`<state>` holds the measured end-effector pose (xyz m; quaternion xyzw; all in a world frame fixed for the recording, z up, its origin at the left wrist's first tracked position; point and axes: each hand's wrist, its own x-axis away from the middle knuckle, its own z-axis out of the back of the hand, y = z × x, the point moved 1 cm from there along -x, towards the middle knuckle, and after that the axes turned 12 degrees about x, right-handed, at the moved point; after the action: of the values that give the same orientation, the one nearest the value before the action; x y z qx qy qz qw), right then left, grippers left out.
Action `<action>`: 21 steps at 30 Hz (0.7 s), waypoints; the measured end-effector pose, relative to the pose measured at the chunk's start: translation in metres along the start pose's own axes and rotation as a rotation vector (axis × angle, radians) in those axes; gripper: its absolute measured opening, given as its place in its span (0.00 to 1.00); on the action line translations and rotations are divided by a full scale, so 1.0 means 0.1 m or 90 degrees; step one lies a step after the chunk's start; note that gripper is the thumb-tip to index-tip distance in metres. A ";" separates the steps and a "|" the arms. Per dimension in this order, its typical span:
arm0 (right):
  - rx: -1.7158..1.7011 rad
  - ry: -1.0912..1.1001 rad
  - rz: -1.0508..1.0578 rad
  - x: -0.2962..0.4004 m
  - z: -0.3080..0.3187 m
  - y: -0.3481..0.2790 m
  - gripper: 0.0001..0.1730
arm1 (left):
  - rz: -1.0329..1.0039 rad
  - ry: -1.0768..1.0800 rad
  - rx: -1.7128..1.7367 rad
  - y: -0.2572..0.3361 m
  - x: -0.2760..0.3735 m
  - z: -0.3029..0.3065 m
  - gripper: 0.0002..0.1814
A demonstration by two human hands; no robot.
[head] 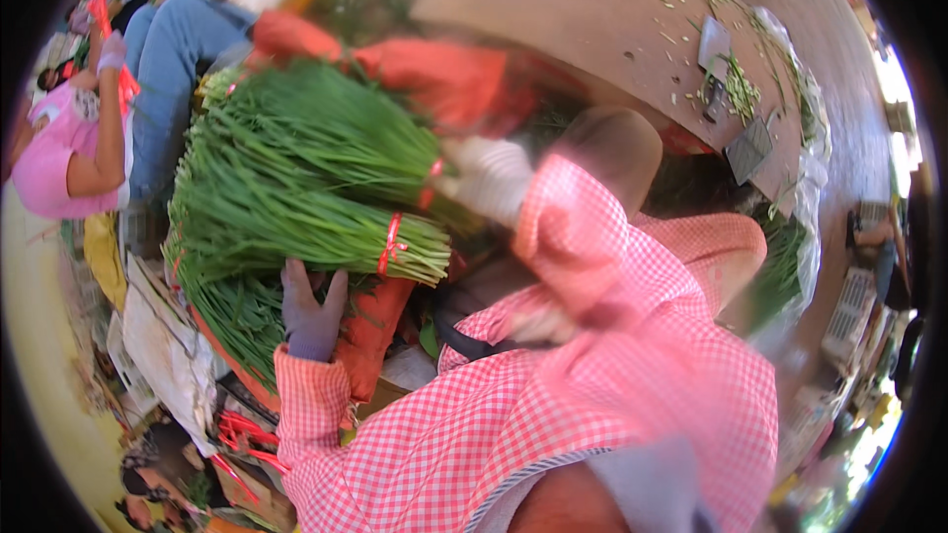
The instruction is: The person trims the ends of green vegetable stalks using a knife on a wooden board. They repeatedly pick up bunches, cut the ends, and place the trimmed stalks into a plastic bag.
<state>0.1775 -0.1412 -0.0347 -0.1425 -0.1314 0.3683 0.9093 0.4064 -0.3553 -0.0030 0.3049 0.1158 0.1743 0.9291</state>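
A large pile of green garlic chives (281, 163) lies before me, its bundles tied with red ribbon. My right hand (485, 178), in a pale glove and blurred, is at the stem end of the upper bundle, beside its red tie (429, 183). Whether its fingers grip the stems is unclear. My left hand (315, 307), in a grey-purple glove, touches the underside of the lower bundle (355, 237) with thumb and fingers apart. That bundle's ribbon (391, 243) is knotted near the cut stems. Orange-red cloth (378, 333) lies under the pile.
A wooden board (592, 22) at the upper right bears a cleaver (713, 52), a dark flat blade (749, 151) and chopped stems. A person in pink (74, 155) sits at the left. Red ribbons (248, 433) lie at the lower left, near another person (163, 466). Plastic sheeting (811, 155) edges the board.
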 end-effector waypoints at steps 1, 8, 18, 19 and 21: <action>-0.002 -0.014 -0.010 0.02 0.05 -0.02 0.32 | -0.009 -0.026 -0.067 0.06 0.01 0.09 0.31; 0.025 0.015 -0.031 0.10 0.11 0.03 0.21 | -0.195 -0.110 0.014 1.13 -0.60 0.44 0.16; -0.073 0.006 0.014 0.16 0.12 0.04 0.25 | -0.202 -0.476 -0.299 0.66 -2.44 -1.12 0.22; -0.082 0.012 0.019 0.17 0.13 0.05 0.25 | -0.198 -0.455 -0.315 0.53 -2.48 -1.00 0.22; -0.097 0.024 0.029 0.18 0.13 0.06 0.26 | -0.156 -0.402 -0.349 0.22 -2.51 -0.71 0.22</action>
<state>0.1813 -0.1223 -0.0224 -0.2212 -0.1383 0.3751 0.8895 0.1488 -0.4006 -0.0180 0.0691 -0.1892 -0.0143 0.9794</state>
